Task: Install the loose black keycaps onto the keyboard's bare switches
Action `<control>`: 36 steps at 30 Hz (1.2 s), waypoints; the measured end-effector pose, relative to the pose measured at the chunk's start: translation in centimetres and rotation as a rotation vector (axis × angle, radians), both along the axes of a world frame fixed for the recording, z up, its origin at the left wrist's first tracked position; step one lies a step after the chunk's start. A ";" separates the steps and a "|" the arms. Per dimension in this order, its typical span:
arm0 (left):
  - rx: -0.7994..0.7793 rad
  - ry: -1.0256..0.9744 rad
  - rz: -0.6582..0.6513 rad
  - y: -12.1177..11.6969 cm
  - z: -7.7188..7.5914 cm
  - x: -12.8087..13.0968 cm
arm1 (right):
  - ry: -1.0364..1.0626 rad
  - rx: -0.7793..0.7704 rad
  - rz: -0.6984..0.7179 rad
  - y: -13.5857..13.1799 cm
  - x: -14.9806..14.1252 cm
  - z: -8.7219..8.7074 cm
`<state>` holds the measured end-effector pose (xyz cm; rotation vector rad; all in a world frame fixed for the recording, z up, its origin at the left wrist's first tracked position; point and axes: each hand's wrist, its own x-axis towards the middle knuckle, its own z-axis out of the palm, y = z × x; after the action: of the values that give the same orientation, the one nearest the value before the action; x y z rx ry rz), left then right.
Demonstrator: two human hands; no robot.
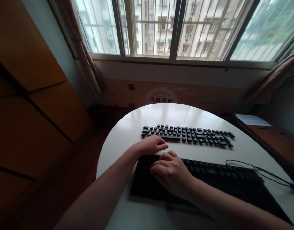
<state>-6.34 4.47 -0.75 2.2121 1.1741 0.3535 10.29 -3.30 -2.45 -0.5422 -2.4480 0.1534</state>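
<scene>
Loose black keycaps (200, 136) lie in rows across the white round table. My left hand (152, 144) is at the left front of these rows, between them and a black keyboard (216, 182). Its fingers are curled together, and what they hold, if anything, is hidden. Over the keyboard's left part, my right hand (171, 172) is closed with bent fingers pointing down. Its fingertips are partly hidden, so I cannot make out what is between them. The keyboard's right part shows dark rows, and a black cable (259, 171) runs off its far right side.
The white table (115, 150) has a rounded far edge. Beyond it stands a long printed box (204, 95) below a barred window (156, 28). Wooden cabinets (22, 134) are at the left. At the right is a brown desk (276, 137) with a paper sheet (252, 120).
</scene>
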 end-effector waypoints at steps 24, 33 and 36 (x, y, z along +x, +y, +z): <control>-0.003 0.081 -0.009 0.6 -0.3 -1.1 | -0.050 0.175 0.009 0.3 0.2 0.0; -0.041 0.057 -0.014 0.9 -0.8 -1.4 | 0.009 0.061 0.009 0.5 0.5 -0.3; -0.055 0.048 -0.011 0.9 -0.8 -1.5 | 0.030 0.050 0.006 0.6 0.6 -0.3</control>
<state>-7.84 5.34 -1.60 2.1897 1.1821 0.2621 10.92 -2.72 -2.79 -0.5072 -2.4176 0.1023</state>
